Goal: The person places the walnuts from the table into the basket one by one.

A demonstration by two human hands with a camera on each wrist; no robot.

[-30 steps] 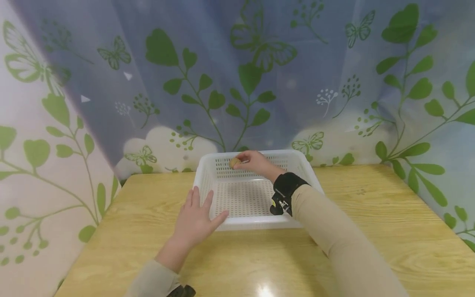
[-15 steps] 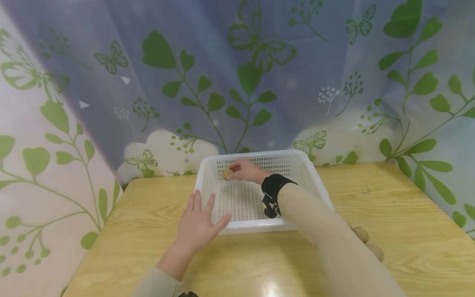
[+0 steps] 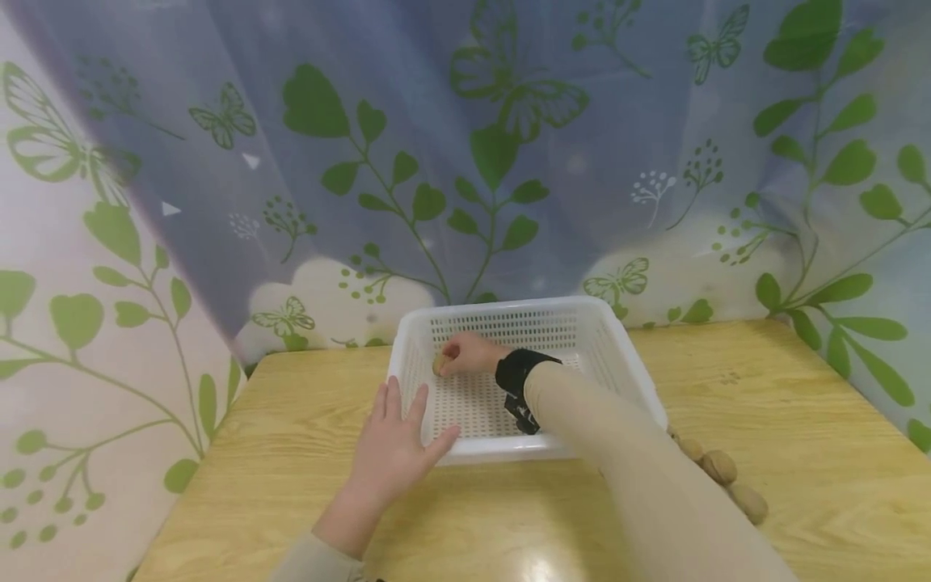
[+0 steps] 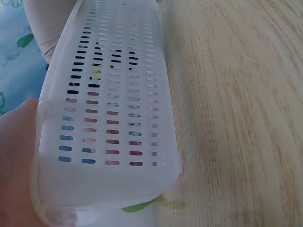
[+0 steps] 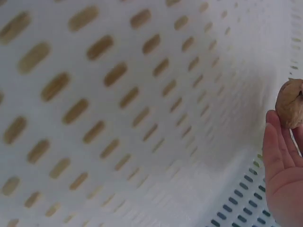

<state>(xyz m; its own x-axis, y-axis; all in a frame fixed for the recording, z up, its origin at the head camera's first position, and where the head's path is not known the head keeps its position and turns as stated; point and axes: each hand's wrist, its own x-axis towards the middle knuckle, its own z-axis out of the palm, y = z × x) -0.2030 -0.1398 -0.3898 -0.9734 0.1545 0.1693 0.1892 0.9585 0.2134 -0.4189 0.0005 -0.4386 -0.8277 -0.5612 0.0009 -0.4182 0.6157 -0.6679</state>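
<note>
A white plastic basket [image 3: 509, 447] with slotted walls stands on the table. My right hand [image 3: 471, 354] reaches down inside it and pinches a walnut [image 3: 439, 364] near the left wall. In the right wrist view the walnut [image 5: 288, 105] sits at the fingertips, partly cut off by the frame edge, with the perforated floor beyond. My left hand [image 3: 393, 453] rests at the basket's front left corner, fingers straight and spread. The left wrist view has this hand [image 4: 18, 165] against the rim, beside the slotted front wall [image 4: 106, 184].
Several more walnuts [image 3: 718, 466] lie on the wooden table [image 3: 800, 420] right of the basket, partly hidden by my right sleeve [image 3: 640, 453]. Close behind the basket hangs a curtain [image 3: 538, 194] printed with leaves and butterflies.
My right hand has carried the walnut from near the back rim down and toward the left inside the basket. The walnuts on the right have come into view. The left hand stays at the corner.
</note>
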